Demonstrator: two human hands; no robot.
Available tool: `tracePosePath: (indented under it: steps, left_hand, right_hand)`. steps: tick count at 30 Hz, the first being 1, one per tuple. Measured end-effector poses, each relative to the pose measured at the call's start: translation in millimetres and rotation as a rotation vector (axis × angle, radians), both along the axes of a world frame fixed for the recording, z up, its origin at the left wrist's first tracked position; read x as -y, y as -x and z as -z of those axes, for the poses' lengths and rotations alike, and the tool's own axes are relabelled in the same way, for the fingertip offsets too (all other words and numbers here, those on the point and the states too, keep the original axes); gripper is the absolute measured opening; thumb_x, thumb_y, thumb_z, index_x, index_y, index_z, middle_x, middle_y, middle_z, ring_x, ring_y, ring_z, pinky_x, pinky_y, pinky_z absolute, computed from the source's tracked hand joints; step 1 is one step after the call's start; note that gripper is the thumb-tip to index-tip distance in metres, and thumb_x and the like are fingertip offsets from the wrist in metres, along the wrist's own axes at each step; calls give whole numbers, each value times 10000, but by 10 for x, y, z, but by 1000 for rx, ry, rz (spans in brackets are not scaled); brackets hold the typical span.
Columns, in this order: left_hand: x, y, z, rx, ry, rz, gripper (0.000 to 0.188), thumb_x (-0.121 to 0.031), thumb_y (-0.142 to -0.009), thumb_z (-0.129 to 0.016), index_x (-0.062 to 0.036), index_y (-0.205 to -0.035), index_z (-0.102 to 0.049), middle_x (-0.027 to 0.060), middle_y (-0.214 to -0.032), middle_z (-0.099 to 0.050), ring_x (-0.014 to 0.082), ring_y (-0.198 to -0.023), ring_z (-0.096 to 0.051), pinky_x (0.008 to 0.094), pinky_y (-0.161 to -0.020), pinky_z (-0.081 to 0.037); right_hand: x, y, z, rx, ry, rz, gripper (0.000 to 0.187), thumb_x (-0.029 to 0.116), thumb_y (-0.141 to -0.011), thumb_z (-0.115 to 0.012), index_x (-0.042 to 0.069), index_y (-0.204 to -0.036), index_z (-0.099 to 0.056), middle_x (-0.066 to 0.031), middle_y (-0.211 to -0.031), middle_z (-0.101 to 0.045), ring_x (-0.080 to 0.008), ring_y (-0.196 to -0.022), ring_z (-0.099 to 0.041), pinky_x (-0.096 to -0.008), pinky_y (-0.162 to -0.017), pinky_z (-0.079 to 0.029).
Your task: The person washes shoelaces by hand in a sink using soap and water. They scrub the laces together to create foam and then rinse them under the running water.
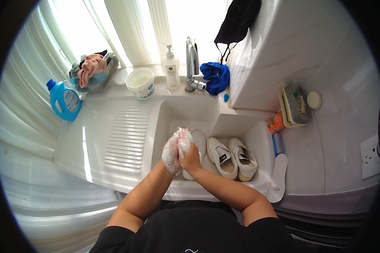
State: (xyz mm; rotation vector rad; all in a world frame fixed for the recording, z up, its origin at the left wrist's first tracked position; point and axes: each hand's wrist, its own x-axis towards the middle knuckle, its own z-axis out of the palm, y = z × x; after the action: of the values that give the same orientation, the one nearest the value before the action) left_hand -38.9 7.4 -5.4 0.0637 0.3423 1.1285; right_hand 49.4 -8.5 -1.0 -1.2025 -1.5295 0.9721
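Thick white foam covers both of my hands, which are pressed together over the sink basin (166, 120). My left hand (171, 154) is closed, its fingers mostly hidden under suds. Against it from the right, my right hand (185, 145) is closed too. A pinkish tint shows through the lather, and I cannot make out whether anything is between the palms. Just behind and right of my hands lies a white shoe (200, 145), partly covered by my right hand and forearm. Two more white shoes, one (221, 158) beside the other (243, 160), rest in the right compartment.
Left of the basin is a ribbed washboard (128, 137). Along the back stand a blue detergent bottle (67, 101), a bin of cloths (93, 71), a white tub (140, 83), a pump bottle (171, 69), the faucet (192, 63) and a blue cloth (215, 78). A brush (278, 145) and insole (278, 179) lie right.
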Motion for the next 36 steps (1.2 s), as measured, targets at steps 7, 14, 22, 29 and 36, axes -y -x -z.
tracePosePath:
  steps: [7, 14, 22, 29, 36]
  left_hand:
    - [119, -184, -312, -267, 46, -95, 233, -192, -957, -407, -52, -1102, -524, 49, -1073, -578, 141, -998, -549, 279, -883, -453]
    - [83, -138, -168, -256, 58, -100, 201, -164, -937, -456, -59, -1089, -535, 36, -1028, -586, 138, -971, -556, 287, -867, -454]
    - [86, -64, -131, 12, -86, 114, 162, -172, -930, -453, -90, -1036, -543, 16, -948, -592, 143, -847, -580, 260, -724, -489]
    - [-137, 99, 366, 18, -152, 23, 232, -192, -957, -389, -69, -1094, -530, 43, -1044, -584, 144, -953, -571, 285, -818, -484]
    - [135, -289, -248, -245, 34, -8, 238, -170, -948, -406, -48, -1127, -503, 68, -1103, -571, 182, -1027, -545, 302, -924, -427]
  right_hand:
    - [-444, -81, 30, -300, 257, 186, 101, 43, -774, -526, -34, -839, -532, -192, -763, -620, -367, -784, -614, -441, -684, -461]
    - [-327, -27, -118, -169, 396, 87, 279, 77, -814, -507, -79, -1044, -534, -249, -1006, -598, -421, -972, -562, -390, -857, -445]
    - [-97, 93, 347, 123, -201, 189, 391, 71, -843, -503, -21, -1221, -460, -202, -1097, -584, -339, -989, -581, -396, -874, -442]
    - [-43, 173, 188, 31, -308, 298, 265, 84, -809, -547, -32, -1047, -532, -186, -933, -624, -350, -853, -614, -388, -770, -488]
    - [-444, -91, 550, -330, 248, 249, 208, 101, -836, -490, -26, -998, -524, -180, -913, -589, -314, -876, -589, -386, -761, -472]
